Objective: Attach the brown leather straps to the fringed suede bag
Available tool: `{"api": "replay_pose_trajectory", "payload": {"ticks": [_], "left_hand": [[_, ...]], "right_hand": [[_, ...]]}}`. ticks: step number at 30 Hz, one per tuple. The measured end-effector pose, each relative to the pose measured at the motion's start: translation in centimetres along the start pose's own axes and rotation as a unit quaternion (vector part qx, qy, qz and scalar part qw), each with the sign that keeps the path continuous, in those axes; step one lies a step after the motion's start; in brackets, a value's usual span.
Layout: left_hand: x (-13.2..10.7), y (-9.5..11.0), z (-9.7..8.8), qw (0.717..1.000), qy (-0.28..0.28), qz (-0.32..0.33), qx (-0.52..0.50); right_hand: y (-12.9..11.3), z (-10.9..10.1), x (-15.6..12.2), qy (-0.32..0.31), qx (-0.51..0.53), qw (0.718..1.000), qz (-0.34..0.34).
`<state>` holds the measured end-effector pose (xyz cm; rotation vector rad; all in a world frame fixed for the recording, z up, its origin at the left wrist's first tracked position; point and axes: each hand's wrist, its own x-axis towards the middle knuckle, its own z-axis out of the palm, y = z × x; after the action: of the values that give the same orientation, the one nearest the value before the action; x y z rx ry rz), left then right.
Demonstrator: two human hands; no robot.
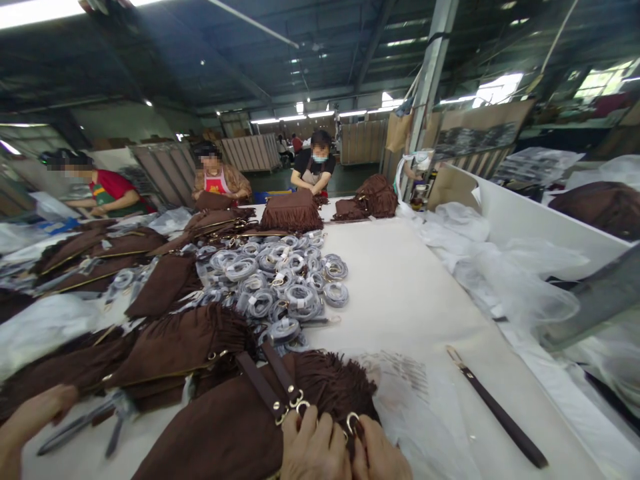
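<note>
Both hands (345,450) pinch the brown bag's (225,427) ring (353,421) — strap (265,387) fitting under way — next needs steady threading

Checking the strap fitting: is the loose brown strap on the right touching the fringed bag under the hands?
Apart. The head view shows bare table between the loose strap and the fringed bag.

You will find no legible text, label, brand, number or sign anywhere; the white tags on the coiled straps (280,277) at twelve o'clock are unreadable.

three co-workers (215,175), one loose strap (500,412), and one pair of scissors (85,421).
</note>
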<state>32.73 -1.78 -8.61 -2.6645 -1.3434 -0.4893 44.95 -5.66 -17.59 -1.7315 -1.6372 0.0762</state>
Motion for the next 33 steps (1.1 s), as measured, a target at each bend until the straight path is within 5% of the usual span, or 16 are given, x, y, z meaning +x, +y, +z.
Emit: {"api": "replay_pose_trajectory", "payload": {"ticks": [10,17,20,22,25,29,31,33], "left_hand": [[0.7,-0.2,-0.1,0.995,0.058,-0.012,-0.075],[0.8,-0.2,-0.5,0.992,0.004,-0.061,-0.107],[1.1,0.0,-1.4,0.989,-0.041,-0.089,-0.108],[1.6,-0.2,-2.5,0.981,-0.103,-0.103,-0.127],[2.4,-1.2,-4.8,0.951,-0.207,-0.108,-0.201],[2.9,-3.5,-7.3,0.917,-0.279,-0.091,-0.272],[2.9,-4.5,-7.9,0.912,-0.281,-0.092,-0.283],[2.6,-5.0,-8.2,0.911,-0.273,-0.102,-0.291]], "right_hand": [[-1.5,-0.5,2.1,0.064,0.023,0.995,-0.074],[-1.6,-0.6,2.5,0.033,0.026,0.99,-0.135],[-1.4,-0.4,1.0,0.036,0.055,0.994,-0.089],[-1.3,-1.1,0.3,-0.016,0.119,0.993,-0.012],[-1.6,-3.6,1.2,-0.143,0.316,0.931,0.112],[-3.2,-7.3,5.3,-0.267,0.523,0.767,0.258],[-4.1,-8.3,7.1,-0.284,0.537,0.738,0.293],[-5.0,-8.8,8.3,-0.285,0.527,0.739,0.308]]}}
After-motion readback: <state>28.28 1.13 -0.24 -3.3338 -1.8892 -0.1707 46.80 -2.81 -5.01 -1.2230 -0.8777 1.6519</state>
